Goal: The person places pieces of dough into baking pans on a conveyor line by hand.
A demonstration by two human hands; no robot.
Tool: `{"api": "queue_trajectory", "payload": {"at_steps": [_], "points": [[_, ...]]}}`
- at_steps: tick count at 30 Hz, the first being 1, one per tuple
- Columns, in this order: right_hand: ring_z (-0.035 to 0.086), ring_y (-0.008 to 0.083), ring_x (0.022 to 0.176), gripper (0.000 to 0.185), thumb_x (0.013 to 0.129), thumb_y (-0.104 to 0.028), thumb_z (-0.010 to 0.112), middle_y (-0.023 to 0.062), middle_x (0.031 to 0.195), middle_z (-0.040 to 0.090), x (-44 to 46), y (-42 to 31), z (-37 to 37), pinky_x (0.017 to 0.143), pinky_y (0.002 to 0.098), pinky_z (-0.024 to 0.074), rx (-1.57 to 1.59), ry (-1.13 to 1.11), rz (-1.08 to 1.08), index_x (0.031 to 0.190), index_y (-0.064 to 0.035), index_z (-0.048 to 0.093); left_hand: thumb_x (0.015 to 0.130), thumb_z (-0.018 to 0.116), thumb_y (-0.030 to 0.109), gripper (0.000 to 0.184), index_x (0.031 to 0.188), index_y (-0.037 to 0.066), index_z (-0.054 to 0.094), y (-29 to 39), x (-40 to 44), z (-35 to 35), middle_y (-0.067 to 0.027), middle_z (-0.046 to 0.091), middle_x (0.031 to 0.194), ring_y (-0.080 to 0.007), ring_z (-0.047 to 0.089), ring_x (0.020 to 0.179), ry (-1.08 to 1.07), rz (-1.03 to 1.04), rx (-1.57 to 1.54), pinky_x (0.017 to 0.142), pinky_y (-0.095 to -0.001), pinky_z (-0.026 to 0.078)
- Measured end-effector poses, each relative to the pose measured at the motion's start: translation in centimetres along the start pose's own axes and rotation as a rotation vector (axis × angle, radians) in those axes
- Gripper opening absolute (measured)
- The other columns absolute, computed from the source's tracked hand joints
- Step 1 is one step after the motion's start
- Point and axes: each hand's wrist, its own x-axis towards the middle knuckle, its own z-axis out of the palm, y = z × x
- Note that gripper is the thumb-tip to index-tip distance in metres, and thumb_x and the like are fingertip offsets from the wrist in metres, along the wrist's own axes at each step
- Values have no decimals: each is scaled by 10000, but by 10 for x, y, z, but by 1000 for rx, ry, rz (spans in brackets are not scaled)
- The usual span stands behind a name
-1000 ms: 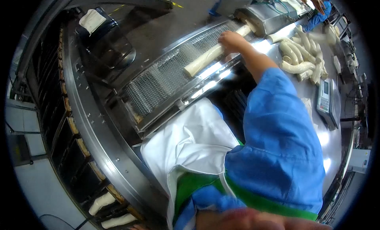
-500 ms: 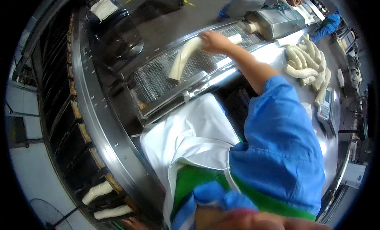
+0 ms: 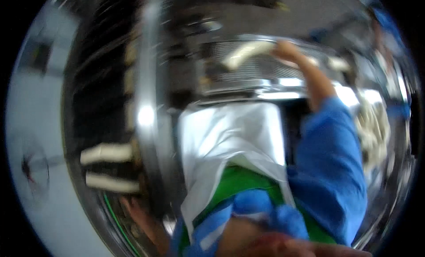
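Observation:
My right hand point(image 3: 285, 51) is closed round a long cream-coloured roll point(image 3: 248, 51), which bends down to the left above the metal mesh belt point(image 3: 252, 72). Low on the left, my left hand point(image 3: 135, 209) is near two cream rolls, an upper one point(image 3: 107, 154) and a lower one point(image 3: 110, 183), lying in dark trays. Motion blurs its fingers, and whether it touches anything is unclear.
A curved metal rail point(image 3: 148, 102) runs beside the row of dark trays point(image 3: 99, 97). Several cream rolls point(image 3: 371, 128) lie heaped at the right. A fan point(image 3: 33, 168) stands at the far left. Another person in blue point(image 3: 386, 20) is at the upper right.
The view has swung left, bringing the trays and my left hand further into view. My right hand has lifted the roll, which now bends; it lay straight along the belt before.

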Motion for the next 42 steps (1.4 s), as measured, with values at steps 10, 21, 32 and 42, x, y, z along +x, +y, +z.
{"api": "queue_trajectory", "payload": {"at_steps": [10,21,32,42], "points": [[624,163,738,446,895,-342,520,112,907,607,-97,-177,-120,659,284,545,1350,-110,-250,1157,17,487,867,583,62,699,1466,95,224,-24,15,-3,-132,372,1430,-239,455,1213,-45,3,-265,968,-322,388],[600,230,822,378,945,-267,443,129,913,586,-164,-466,-142,758,380,513,1158,-704,-851,1180,25,484,785,683,10,811,1459,100,240,-63,34,5,-148,371,1437,-241,419,1257,47,156,-170,1008,-337,376],[627,190,939,421,801,-181,691,109,1028,649,-30,-303,-64,825,312,480,745,67,-755,1167,-30,549,824,639,52,750,1442,1,218,-15,4,-3,-184,371,1422,-255,408,1266,-40,-111,-155,1032,-333,348],[528,365,1114,487,726,-27,594,166,1214,549,11,126,-57,930,433,455,-354,339,-63,1203,-112,547,900,586,328,753,1458,23,182,-108,19,-28,-223,323,1426,-340,375,1264,-42,17,-31,1021,-423,359]]}}
